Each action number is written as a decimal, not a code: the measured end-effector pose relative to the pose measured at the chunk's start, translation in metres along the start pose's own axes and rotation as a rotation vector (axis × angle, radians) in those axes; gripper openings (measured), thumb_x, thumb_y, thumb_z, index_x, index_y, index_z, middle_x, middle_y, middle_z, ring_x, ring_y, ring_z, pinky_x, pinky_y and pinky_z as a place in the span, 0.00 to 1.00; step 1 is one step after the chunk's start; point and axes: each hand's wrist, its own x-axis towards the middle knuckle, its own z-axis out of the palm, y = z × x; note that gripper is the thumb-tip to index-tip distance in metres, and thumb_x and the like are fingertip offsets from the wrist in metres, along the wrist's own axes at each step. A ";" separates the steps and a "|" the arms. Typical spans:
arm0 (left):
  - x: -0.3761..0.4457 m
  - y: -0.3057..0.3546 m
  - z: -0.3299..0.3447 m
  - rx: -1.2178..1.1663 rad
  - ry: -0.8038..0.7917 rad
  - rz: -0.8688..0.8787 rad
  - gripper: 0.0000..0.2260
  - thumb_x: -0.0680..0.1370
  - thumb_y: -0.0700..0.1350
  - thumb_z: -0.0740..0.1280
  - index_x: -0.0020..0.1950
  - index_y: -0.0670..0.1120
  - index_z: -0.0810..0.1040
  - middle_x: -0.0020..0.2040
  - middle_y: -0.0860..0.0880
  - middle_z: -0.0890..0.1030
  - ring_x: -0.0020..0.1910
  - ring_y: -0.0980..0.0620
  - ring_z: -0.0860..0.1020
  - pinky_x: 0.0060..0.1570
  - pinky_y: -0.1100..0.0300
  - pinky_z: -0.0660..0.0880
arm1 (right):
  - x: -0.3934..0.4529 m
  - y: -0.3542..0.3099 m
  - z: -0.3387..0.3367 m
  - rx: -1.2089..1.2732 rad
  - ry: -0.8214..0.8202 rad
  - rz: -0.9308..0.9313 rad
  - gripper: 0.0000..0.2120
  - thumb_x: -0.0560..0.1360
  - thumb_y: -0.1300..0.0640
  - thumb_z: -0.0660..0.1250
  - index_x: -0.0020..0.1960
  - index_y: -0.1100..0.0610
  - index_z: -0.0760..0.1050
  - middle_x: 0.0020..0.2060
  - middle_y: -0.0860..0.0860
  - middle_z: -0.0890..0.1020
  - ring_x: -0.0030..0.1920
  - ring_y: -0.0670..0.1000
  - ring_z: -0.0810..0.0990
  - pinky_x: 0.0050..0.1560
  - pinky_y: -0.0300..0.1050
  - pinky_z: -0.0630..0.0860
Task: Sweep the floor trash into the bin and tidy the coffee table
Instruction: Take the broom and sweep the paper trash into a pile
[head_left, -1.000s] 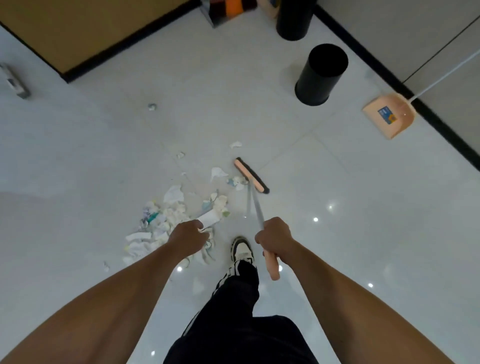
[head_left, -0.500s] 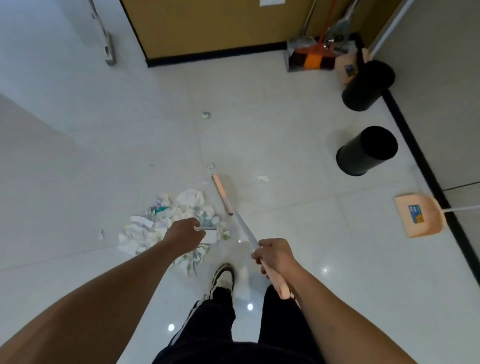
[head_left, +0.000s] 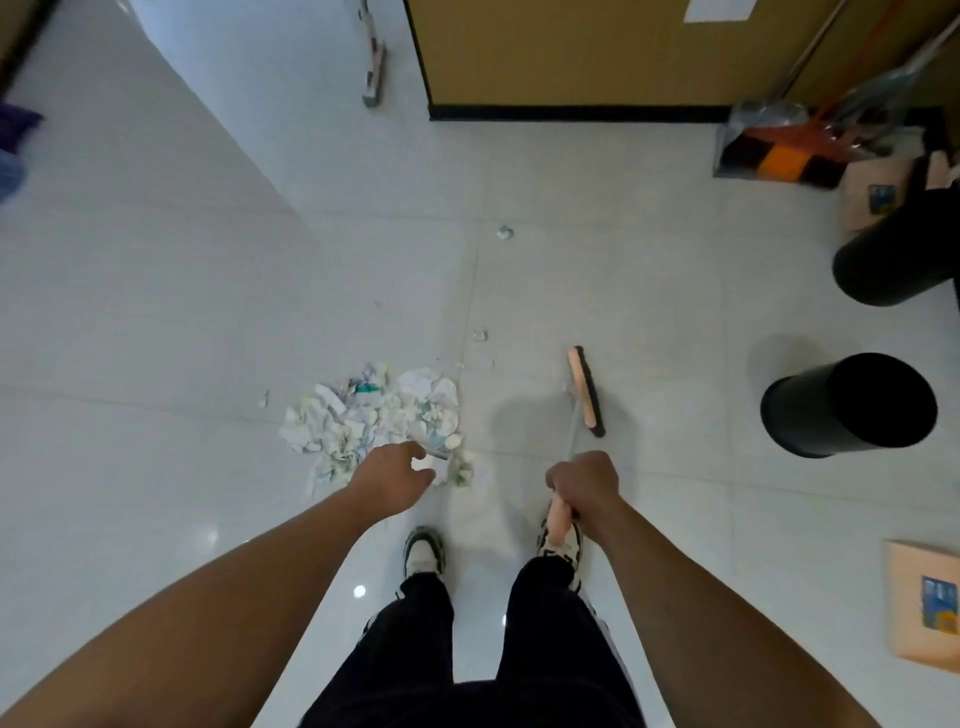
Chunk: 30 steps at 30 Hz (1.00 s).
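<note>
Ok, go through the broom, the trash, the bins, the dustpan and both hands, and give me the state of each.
Broom: head on the floor, right of the pile.
Trash pile: heaped, unbinned.
Stray scrap: apart from the pile.
Near bin: upright, open-topped.
Dustpan: on the floor, unused.
Right hand: grips the broom handle.
Left hand: holds something white.

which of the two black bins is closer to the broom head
The lower black bin, standing right of the broom head with its open mouth fully in view. The other black bin sits farther up, cut off by the right frame edge.
</note>
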 end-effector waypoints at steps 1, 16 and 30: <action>-0.002 0.005 0.002 -0.014 0.016 -0.002 0.19 0.77 0.54 0.67 0.66 0.51 0.75 0.58 0.48 0.80 0.58 0.50 0.77 0.50 0.62 0.69 | 0.000 -0.002 0.003 -0.035 -0.051 -0.011 0.04 0.67 0.66 0.67 0.39 0.64 0.72 0.37 0.60 0.79 0.38 0.60 0.83 0.33 0.46 0.73; 0.017 0.001 -0.024 -0.144 0.044 -0.193 0.17 0.76 0.53 0.67 0.64 0.50 0.76 0.58 0.48 0.81 0.51 0.52 0.77 0.49 0.63 0.70 | 0.004 -0.064 -0.009 -0.253 -0.224 -0.233 0.10 0.66 0.68 0.68 0.28 0.58 0.75 0.27 0.55 0.76 0.25 0.54 0.75 0.28 0.46 0.74; 0.149 0.043 -0.075 -0.452 0.025 -0.241 0.19 0.76 0.52 0.66 0.66 0.48 0.75 0.60 0.45 0.80 0.60 0.48 0.76 0.55 0.61 0.68 | 0.095 -0.227 0.019 -0.543 -0.290 -0.183 0.09 0.69 0.69 0.68 0.33 0.61 0.69 0.32 0.59 0.74 0.29 0.57 0.77 0.31 0.48 0.72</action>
